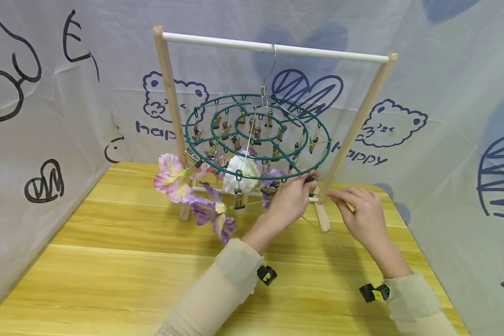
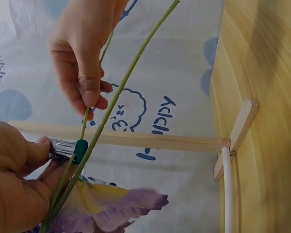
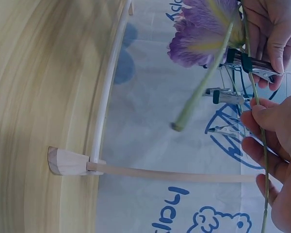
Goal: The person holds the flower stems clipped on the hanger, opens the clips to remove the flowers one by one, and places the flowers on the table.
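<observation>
A green round drying rack [image 1: 218,172] hangs by its hook from a stand, with metal clips dangling from its rings. My left hand [image 1: 287,198] pinches a green-tipped clip [image 2: 65,148] on the right side of the rack. Between that clip's tips lies a thin green stem [image 3: 264,160], which my right hand [image 1: 363,212] pinches farther along, between thumb and fingers. Close by the clip is a purple artificial flower [image 3: 203,34]. A second, thicker stem [image 2: 131,80] slants past the clip, its cut end free.
The wooden stand [image 1: 354,126] has a white top bar [image 1: 235,43] and stands on a wood-grain table [image 1: 122,280]. At the rack's left and front hang pink [image 1: 172,177], white [image 1: 241,172] and purple [image 1: 212,210] artificial flowers. A cloth with drawings [image 1: 109,56] surrounds the table.
</observation>
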Demonstrator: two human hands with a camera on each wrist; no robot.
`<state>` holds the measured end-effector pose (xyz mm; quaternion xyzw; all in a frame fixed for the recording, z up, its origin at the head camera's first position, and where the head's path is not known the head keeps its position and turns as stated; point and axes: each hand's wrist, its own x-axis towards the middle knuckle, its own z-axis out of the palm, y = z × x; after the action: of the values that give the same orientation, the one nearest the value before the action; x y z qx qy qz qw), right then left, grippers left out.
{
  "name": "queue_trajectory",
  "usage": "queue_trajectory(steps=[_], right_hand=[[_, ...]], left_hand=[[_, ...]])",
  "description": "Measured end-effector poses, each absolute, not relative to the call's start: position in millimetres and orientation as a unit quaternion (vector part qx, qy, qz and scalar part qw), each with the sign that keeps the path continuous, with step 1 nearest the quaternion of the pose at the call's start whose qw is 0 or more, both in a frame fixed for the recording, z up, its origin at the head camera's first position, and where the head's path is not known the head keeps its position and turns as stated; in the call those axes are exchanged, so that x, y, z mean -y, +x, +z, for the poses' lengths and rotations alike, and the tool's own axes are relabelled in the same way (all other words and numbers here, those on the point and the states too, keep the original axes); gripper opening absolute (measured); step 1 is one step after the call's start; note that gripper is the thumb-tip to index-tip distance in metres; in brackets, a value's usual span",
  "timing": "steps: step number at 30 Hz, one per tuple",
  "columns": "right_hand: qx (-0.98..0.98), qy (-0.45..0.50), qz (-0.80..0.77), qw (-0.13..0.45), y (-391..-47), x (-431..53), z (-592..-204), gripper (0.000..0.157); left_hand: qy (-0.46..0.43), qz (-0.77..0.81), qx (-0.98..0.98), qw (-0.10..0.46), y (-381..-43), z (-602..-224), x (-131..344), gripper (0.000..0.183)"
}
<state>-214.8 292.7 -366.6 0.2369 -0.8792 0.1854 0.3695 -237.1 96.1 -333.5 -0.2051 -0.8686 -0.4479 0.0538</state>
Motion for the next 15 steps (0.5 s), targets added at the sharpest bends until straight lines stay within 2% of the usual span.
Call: queue_trajectory(steps=[10, 15], right_hand=[[0.843, 0.228, 0.239, 0.424, -211, -289, -372, 0.023], [0.821, 0.218, 0.276, 0.449, -205, -286, -379, 0.017]], left_hand=[[-0.192, -0.473, 0.858, 0.052, -238, -334, -99, 0.030], [-0.180, -0.483, 0.855, 0.057, -237, -334, -100, 0.028]])
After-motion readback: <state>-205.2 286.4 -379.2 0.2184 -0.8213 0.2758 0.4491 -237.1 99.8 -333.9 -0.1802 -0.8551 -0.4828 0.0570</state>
